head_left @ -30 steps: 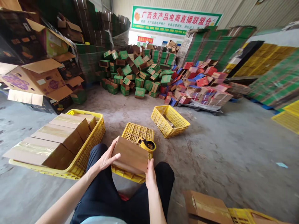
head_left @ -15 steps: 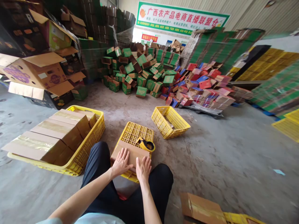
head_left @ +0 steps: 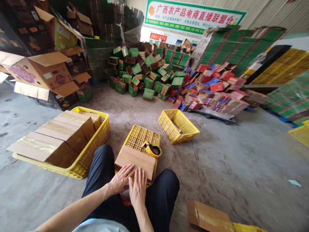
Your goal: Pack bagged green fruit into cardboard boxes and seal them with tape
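Observation:
A brown cardboard box [head_left: 136, 158] lies on an upturned yellow plastic crate [head_left: 141, 134] between my knees. My left hand [head_left: 122, 179] rests with outstretched fingers on the near edge of the box. Beside it, my right hand [head_left: 138, 185] lays its flat fingers on the same edge, the two hands almost meeting. Neither one grasps anything. Just beyond the box's right end, a yellow tape dispenser [head_left: 152, 149] sits on the crate. The near side of the box is hidden by my hands.
To the left, a yellow crate [head_left: 106, 127] holds several taped cardboard boxes [head_left: 54, 130]. Another yellow crate [head_left: 187, 135] stands ahead on the right. Near my right knee lies a cardboard box [head_left: 210, 216]. Piles of green boxes [head_left: 148, 93] and red boxes [head_left: 216, 87] cover the floor farther back.
Both hands have slid back toward me, from the top of the box to its near edge. My right hand has also shifted left, closer to the left one.

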Tool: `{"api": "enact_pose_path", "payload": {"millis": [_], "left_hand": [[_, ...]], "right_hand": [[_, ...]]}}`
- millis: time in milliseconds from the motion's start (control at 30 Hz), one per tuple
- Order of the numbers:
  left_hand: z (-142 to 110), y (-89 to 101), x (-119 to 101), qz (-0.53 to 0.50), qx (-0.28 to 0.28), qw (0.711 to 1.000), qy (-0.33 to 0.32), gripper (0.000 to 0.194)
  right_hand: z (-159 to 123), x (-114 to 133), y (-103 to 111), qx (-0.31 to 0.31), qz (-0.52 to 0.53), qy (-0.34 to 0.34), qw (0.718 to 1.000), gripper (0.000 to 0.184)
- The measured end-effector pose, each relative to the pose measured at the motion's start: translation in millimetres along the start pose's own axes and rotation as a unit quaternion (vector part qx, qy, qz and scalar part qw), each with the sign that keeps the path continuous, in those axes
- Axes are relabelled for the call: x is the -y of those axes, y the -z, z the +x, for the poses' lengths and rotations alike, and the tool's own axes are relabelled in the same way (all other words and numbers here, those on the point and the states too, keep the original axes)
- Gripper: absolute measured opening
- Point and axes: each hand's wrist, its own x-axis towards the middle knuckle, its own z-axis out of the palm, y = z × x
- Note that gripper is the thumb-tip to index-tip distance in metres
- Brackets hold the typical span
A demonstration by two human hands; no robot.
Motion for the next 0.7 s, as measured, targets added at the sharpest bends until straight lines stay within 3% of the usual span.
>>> {"api": "enact_pose_path", "payload": {"millis": [133, 300, 400, 567, 700], "left_hand": [[13.5, 8.4, 11.4, 0.0, -0.028, 0.999, 0.021, 0.086], [25.7, 28.8, 53.0, 0.015, -0.088, 0.987, 0.13, 0.08], [22.0, 24.9, 67.6, 0.015, -0.113, 0.979, 0.171, 0.084], [19.9, 5.4, 64.4, 0.0, -0.179, 0.97, 0.164, 0.104], [13.5, -0.1, 53.8, 0.015, -0.161, 0.972, 0.168, 0.108]], "right_hand": [[14.8, -3.4, 10.9, 0.009, -0.002, 0.002, 1.0, 0.082], [36.6, -27.9, 36.6, 0.0, -0.078, -0.05, 0.996, 0.081], [36.3, -42.9, 40.5, -0.021, -0.092, -0.069, 0.993, 0.088], [34.1, -52.5, 31.1, -0.056, -0.033, -0.084, 0.994, 0.104], [32.3, -60.5, 26.1, -0.047, 0.002, -0.039, 0.998, 0.089]]}}
